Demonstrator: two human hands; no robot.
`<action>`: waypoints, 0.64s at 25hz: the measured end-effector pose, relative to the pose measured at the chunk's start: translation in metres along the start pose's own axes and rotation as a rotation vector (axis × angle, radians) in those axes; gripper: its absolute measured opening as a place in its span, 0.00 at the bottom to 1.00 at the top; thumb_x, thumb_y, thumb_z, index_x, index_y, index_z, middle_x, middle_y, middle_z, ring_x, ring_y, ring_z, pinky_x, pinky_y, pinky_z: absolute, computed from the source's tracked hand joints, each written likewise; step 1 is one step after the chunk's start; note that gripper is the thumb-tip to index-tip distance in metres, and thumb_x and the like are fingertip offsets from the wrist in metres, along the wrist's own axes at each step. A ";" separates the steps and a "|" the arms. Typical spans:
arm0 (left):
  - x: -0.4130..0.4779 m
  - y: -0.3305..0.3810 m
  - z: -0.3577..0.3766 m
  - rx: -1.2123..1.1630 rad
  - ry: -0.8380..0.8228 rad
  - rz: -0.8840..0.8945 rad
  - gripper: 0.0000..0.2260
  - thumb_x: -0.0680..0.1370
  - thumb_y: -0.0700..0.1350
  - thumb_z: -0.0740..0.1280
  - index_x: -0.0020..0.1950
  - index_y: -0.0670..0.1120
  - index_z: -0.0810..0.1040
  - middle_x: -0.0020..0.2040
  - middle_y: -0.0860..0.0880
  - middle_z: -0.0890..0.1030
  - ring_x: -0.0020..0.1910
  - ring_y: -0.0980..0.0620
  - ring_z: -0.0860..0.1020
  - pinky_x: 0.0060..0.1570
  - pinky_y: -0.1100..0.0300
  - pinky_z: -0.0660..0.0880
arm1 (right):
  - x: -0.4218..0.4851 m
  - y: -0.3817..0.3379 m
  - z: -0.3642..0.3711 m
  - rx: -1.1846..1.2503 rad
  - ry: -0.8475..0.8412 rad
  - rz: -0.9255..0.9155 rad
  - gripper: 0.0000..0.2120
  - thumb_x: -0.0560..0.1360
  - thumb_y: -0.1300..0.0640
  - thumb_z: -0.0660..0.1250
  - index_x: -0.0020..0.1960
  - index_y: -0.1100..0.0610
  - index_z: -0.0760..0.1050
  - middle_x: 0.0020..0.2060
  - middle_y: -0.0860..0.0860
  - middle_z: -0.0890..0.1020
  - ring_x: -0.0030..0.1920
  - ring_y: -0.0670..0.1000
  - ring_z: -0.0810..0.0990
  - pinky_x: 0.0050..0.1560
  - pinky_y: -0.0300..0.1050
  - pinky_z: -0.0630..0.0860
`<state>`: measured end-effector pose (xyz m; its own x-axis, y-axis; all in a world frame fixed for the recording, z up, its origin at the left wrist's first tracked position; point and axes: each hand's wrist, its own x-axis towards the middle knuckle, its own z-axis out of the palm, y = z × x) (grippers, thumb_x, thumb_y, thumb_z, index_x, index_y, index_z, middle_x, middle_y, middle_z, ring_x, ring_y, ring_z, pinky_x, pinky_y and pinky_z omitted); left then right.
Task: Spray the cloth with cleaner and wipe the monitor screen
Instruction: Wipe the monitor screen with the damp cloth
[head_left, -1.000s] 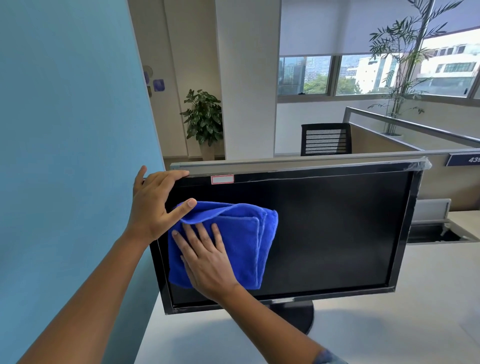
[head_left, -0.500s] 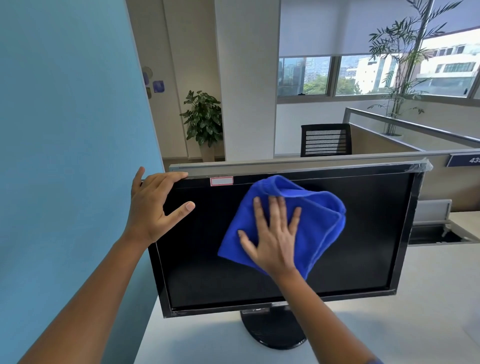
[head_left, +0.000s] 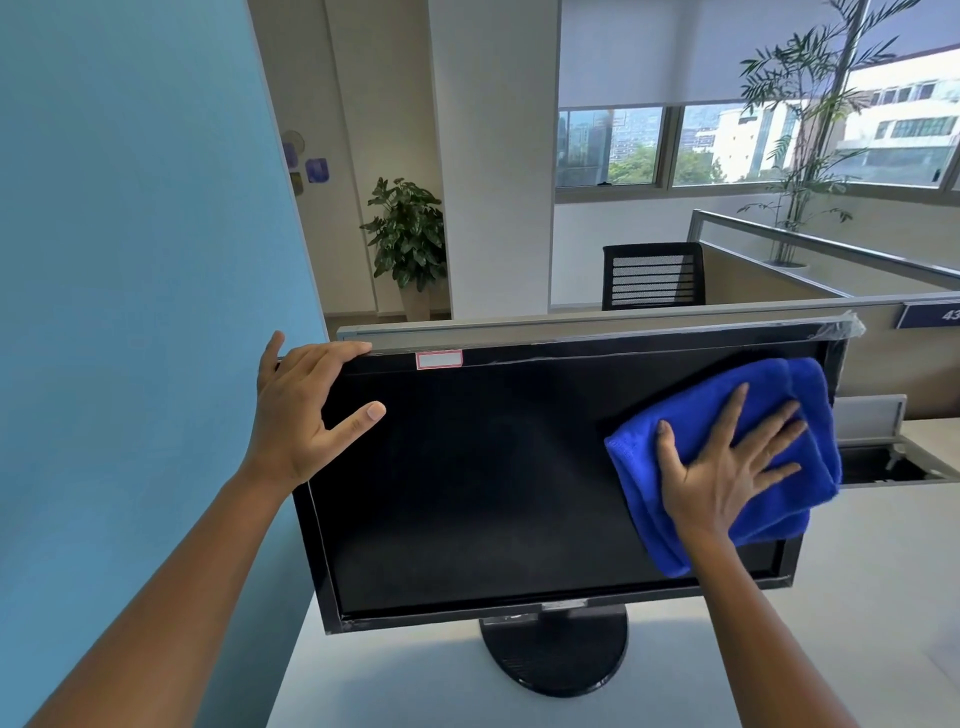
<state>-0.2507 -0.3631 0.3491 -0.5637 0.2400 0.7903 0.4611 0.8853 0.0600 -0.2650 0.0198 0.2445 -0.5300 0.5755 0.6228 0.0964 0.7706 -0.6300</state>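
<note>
Head view, wiping stage. The blue cloth (head_left: 779, 376) is folded thick and lies flat on the monitor (head_left: 493, 478) glass at the screen's right edge, toward its upper right corner. The right hand (head_left: 717, 478) presses it there, palm down, fingers straight and spread, gripping nothing. The left hand (head_left: 296, 415) grasps the monitor's upper left corner, fingers hooked over the top edge and thumb resting on the glass. Cloth looks soft, light and plush. It should slide easily under a flat palm, but its loose folds may bunch or trail, so pressure is best kept on the middle of the fold. Monitor is rigid but perched on one round stand base (head_left: 556, 654) near the desk (head_left: 857, 597) front edge, so it is likely to tip or swivel if pushed unbraced; the corner hold seems wise. Loose plastic film (head_left: 847, 327) at the top right corner could snag the cloth. A white sticker (head_left: 439, 359) sits on the top bezel. Blue partition (head_left: 130, 312) stands close on the left, a cable recess (head_left: 878, 462) behind the right edge. No cleaner bottle in sight.
</note>
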 end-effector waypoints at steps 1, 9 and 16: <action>0.000 0.000 0.000 0.000 0.001 -0.001 0.32 0.76 0.69 0.50 0.61 0.46 0.76 0.56 0.46 0.81 0.58 0.44 0.77 0.72 0.41 0.49 | -0.004 -0.001 0.000 0.023 -0.013 0.032 0.43 0.70 0.25 0.45 0.77 0.47 0.41 0.75 0.64 0.45 0.74 0.66 0.42 0.67 0.74 0.43; -0.001 0.000 -0.001 0.028 -0.016 0.009 0.32 0.76 0.69 0.51 0.62 0.45 0.75 0.56 0.46 0.80 0.58 0.44 0.76 0.72 0.44 0.49 | -0.050 -0.063 0.007 0.065 -0.193 -0.059 0.55 0.61 0.20 0.49 0.77 0.52 0.41 0.75 0.65 0.43 0.73 0.68 0.39 0.66 0.73 0.39; -0.002 0.002 -0.006 0.032 -0.035 0.001 0.35 0.74 0.71 0.50 0.63 0.45 0.75 0.57 0.47 0.80 0.56 0.45 0.75 0.61 0.52 0.61 | -0.111 -0.102 0.020 -0.031 -0.347 -0.427 0.58 0.59 0.20 0.57 0.77 0.49 0.43 0.74 0.65 0.45 0.73 0.70 0.41 0.64 0.77 0.40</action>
<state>-0.2450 -0.3642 0.3513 -0.5871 0.2543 0.7686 0.4399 0.8972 0.0391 -0.2335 -0.1282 0.2306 -0.7736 0.0900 0.6273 -0.1659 0.9266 -0.3375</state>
